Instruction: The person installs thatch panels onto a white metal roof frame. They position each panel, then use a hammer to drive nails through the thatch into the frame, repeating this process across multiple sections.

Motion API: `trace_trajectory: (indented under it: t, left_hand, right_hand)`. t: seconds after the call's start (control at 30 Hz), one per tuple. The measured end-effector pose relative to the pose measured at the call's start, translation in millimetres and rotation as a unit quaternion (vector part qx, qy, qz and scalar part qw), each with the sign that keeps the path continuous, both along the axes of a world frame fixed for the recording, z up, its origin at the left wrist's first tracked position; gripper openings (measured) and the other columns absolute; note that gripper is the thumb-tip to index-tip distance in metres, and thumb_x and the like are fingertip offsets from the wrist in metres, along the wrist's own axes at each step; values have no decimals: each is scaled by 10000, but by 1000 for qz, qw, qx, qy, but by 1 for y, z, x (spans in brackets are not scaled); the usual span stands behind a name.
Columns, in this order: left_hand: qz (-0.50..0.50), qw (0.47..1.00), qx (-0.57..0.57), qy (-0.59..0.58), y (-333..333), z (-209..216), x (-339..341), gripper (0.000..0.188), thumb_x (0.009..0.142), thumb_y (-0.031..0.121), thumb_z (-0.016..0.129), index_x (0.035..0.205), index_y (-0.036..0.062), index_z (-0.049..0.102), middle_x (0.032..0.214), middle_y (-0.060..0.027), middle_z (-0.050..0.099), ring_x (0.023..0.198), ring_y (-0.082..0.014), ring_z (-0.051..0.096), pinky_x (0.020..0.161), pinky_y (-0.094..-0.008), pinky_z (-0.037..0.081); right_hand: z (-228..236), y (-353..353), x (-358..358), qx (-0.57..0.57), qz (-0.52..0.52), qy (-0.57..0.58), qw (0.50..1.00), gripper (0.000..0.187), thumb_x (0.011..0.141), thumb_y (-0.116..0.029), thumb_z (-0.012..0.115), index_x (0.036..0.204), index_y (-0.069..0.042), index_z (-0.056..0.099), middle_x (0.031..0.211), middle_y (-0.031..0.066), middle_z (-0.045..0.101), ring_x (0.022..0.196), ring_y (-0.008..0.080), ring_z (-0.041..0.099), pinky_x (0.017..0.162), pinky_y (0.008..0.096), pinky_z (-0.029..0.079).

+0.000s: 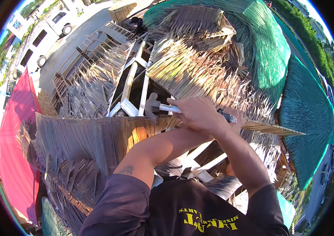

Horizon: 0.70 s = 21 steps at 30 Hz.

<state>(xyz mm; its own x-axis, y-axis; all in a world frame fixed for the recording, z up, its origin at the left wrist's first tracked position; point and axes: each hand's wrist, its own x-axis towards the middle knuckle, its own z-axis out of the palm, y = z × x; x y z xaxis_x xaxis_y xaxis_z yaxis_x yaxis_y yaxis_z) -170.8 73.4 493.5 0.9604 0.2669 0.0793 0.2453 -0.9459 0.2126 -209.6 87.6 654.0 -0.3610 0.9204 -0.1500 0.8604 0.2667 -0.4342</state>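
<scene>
A claw hammer (pixel 169 108) lies nearly level in front of me, its dark metal head pointing left and its dark grip end showing on the right. My right hand (pixel 198 112) is closed round its pale shaft, thumb stretched toward the head. My left forearm crosses beneath the right wrist. Only a part of my left hand (pixel 237 113) shows, beyond the hammer's grip end and beside a thatch panel (pixel 271 127); its fingers are mostly hidden. Under my arms, more thatch (pixel 84 135) is layered along a roof edge.
White-painted rafters (pixel 144 92) frame a dark gap in the roof ahead. Brown thatch slopes (pixel 198 70) flank it. Green thatched roofs (pixel 306 114) stand to the right, a red roof (pixel 17 145) to the left. White vehicles (pixel 37 43) stand on the ground far below.
</scene>
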Motion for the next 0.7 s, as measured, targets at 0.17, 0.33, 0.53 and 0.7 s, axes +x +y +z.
trace_trajectory:
  t: [0.17, 0.33, 0.53, 0.7]
  left_hand:
    - [-72, 991, 69, -92, -84, -13, -21, 328, 936, 215, 536, 1242, 100, 563, 1175, -103, 648, 1160, -260, 620, 986, -438, 470]
    - [-151, 963, -172, 143, -82, 60, -76, 445, 963, 228, 516, 1395, 123, 531, 1321, -122, 620, 1218, -275, 592, 1020, -413, 458]
    - [68, 993, 40, -93, 82, 118, -171, 476, 890, 152, 678, 1353, 177, 567, 1329, -53, 612, 1270, -292, 557, 1097, -443, 430]
    - [115, 987, 86, 74, 189, 103, -97, 485, 930, 50, 580, 1393, 190, 545, 1414, -48, 561, 1321, -255, 518, 1154, -559, 309]
  right_hand:
    - [-41, -14, 16, -137, 55, 15, 989, 434, 789, -137, 654, 1222, -114, 670, 945, 155, 722, 923, 389, 680, 761, 503, 533]
    - [-71, -40, 41, -23, -45, -16, 999, 371, 820, -105, 622, 1187, -108, 669, 885, 197, 708, 885, 403, 688, 743, 516, 533]
    - [-72, -58, 114, 5, -179, -44, 983, 471, 817, -21, 576, 1271, -124, 644, 891, 196, 707, 854, 401, 683, 720, 510, 525]
    - [-40, -57, 186, 53, -258, -163, 951, 424, 867, -18, 558, 1256, -166, 639, 808, 124, 708, 770, 319, 713, 664, 447, 563]
